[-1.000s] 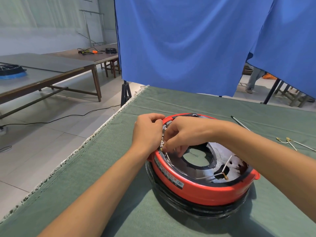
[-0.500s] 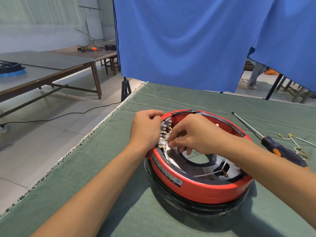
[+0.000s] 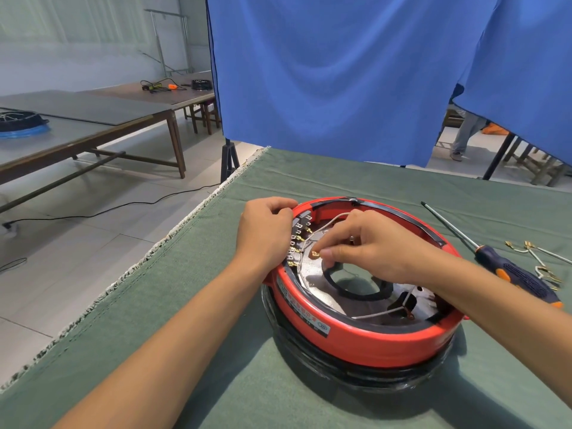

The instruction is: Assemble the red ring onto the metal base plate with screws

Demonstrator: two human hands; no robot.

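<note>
The red ring (image 3: 365, 343) sits on a black round housing on the green cloth. Inside it lies the shiny metal base plate (image 3: 312, 274) with a black-rimmed centre hole. A row of brass terminals (image 3: 295, 243) lines the ring's inner left wall. My left hand (image 3: 266, 233) grips the ring's left rim, fingers curled over the edge. My right hand (image 3: 368, 246) reaches across the opening and pinches a small brass connector (image 3: 315, 254) on a white wire, just right of the terminals. No screws are visible.
A screwdriver (image 3: 510, 267) with a black and orange handle lies right of the ring, beside loose wires with brass ends (image 3: 532, 250). The cloth's left edge (image 3: 148, 258) drops to the floor. A blue curtain (image 3: 340, 75) hangs behind; a person's legs (image 3: 464, 134) stand beyond it.
My right hand has drawn back a little from the terminal row, with the brass connector now showing at its fingertips. The view has tilted, bringing the screwdriver fully into sight. The left hand keeps its grip.
</note>
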